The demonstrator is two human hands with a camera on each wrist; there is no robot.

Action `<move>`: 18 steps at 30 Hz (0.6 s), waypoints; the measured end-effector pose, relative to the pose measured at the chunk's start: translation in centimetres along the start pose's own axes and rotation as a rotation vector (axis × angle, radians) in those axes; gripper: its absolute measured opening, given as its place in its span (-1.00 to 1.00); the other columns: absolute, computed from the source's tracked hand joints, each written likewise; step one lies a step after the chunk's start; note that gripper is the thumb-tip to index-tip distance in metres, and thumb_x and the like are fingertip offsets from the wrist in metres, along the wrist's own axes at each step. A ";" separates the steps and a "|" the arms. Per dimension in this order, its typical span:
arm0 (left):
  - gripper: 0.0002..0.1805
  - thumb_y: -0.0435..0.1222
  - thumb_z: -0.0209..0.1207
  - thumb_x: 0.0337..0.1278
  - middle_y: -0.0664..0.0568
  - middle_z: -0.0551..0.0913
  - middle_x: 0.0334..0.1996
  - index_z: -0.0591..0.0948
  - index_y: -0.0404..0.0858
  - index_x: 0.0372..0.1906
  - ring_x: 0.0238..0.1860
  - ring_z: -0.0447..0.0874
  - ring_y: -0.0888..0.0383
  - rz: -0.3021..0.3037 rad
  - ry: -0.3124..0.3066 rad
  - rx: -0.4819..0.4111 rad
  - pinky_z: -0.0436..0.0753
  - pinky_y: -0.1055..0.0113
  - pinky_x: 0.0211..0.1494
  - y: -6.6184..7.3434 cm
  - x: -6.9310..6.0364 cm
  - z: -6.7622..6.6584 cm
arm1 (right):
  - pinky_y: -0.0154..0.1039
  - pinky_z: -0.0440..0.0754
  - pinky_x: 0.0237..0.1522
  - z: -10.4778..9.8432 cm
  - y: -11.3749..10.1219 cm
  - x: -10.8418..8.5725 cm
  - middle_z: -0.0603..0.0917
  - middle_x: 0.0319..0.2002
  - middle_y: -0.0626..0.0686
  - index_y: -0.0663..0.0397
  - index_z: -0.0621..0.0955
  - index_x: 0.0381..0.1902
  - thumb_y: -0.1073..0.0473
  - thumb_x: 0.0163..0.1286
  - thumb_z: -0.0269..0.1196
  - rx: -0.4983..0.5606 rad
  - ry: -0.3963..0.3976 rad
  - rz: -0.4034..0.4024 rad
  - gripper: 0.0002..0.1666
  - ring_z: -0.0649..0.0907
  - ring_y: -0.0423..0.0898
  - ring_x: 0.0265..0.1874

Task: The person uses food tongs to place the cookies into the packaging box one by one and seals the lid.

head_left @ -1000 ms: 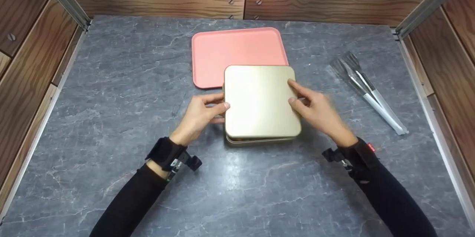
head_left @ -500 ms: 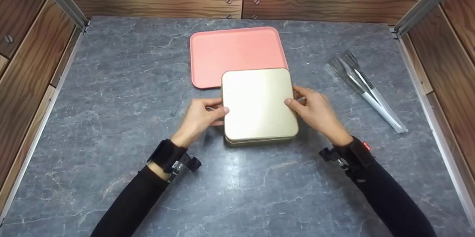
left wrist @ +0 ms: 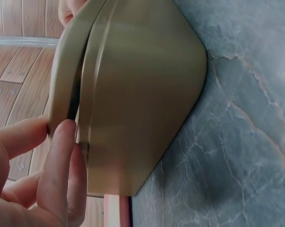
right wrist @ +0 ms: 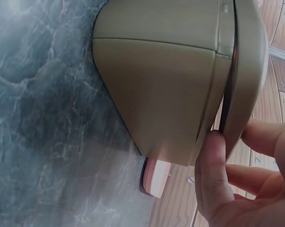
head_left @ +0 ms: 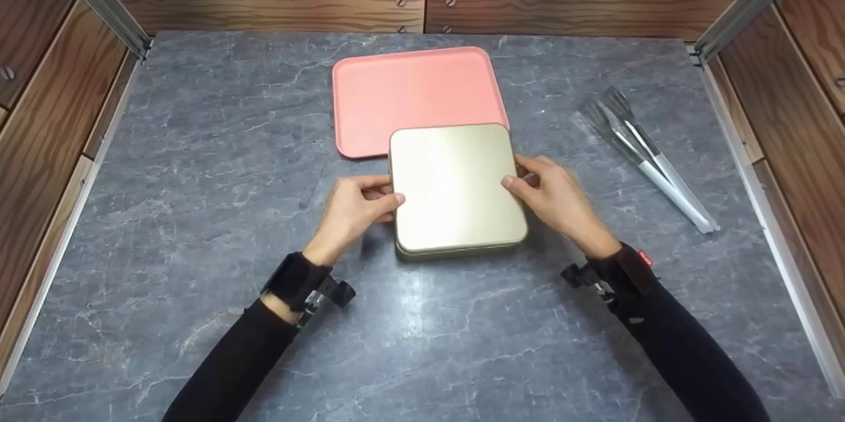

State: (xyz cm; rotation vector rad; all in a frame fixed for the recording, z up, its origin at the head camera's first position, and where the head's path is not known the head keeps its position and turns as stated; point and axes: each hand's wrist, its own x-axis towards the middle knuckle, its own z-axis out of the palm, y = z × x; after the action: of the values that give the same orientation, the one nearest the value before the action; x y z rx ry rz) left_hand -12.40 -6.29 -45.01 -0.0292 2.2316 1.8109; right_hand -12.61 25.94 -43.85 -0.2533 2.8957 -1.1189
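A gold rectangular tin [left wrist: 128,99] stands on the table, its lid [head_left: 455,187] lying over the top. Both wrist views show a dark gap between lid and tin, wider toward the far side. My left hand [head_left: 350,207] pinches the lid's left edge, thumb on top and fingertips under the rim. On the opposite edge my right hand [head_left: 554,194] pinches the lid the same way. What the tin contains is hidden under the lid.
A pink tray [head_left: 416,92] lies just behind the tin, its near right part covered from view. Metal tongs [head_left: 650,158] with pale handles lie at the right. Wood-patterned walls [head_left: 264,9] border the grey marbled table [head_left: 218,144].
The lid has come down and slightly toward me, now nearly lined up with the tin. My right forefinger has slid off the lid's top to its side.
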 end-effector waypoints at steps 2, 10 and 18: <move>-0.49 -0.38 0.44 0.15 -0.15 0.73 -0.14 0.64 -0.46 0.20 -0.20 0.74 0.04 0.012 0.002 0.016 0.86 0.30 -0.18 -0.1 -0.1 0.0 | -0.01 0.72 -0.10 0.1 0.1 0.0 0.70 -0.04 0.29 0.41 0.51 0.36 0.14 0.52 0.31 0.003 -0.014 -0.004 -0.40 0.70 0.16 -0.08; -0.43 -0.42 0.43 0.14 -0.15 0.73 -0.09 0.59 -0.47 0.27 -0.16 0.78 0.01 0.012 0.008 -0.011 0.87 0.29 -0.18 -0.5 -0.2 0.0 | -0.05 0.73 -0.13 0.5 0.4 0.1 0.68 -0.04 0.28 0.39 0.51 0.37 0.14 0.52 0.30 0.012 -0.037 0.000 -0.40 0.71 0.16 -0.08; -0.41 -0.43 0.43 0.15 -0.17 0.71 -0.01 0.57 -0.46 0.30 -0.15 0.79 0.02 -0.002 -0.008 -0.006 0.86 0.30 -0.17 -0.7 0.0 0.0 | -0.04 0.73 -0.12 0.6 0.6 0.1 0.68 -0.05 0.27 0.38 0.52 0.36 0.14 0.50 0.32 0.007 -0.027 0.000 -0.40 0.71 0.15 -0.08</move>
State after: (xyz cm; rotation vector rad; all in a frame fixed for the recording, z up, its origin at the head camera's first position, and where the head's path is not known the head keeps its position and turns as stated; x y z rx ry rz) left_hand -12.27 -6.43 -45.65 -0.0262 2.2198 1.8140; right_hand -12.74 25.96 -44.70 -0.2663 2.8677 -1.1158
